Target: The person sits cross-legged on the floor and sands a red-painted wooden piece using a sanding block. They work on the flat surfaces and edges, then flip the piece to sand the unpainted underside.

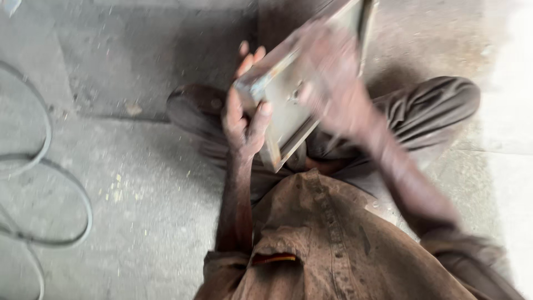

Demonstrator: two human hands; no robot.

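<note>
over grey concrete floor (pixel 139 211), both hands (pixel 288 94) gripping a flat, seemingly metal frame (pixel 283 111), blurred.

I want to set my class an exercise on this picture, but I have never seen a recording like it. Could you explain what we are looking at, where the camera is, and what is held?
There is no machine here: a person wears a camera on the head, so the one picture looks down at their own body and hands. The person sits on a grey concrete floor with legs folded, in a brown shirt. The left hand grips the near edge of a flat metal frame, fingers wrapped round it. The right hand lies on the frame's face and is blurred, so its grip is unclear. A loop of grey cable lies on the floor at the left.
</note>
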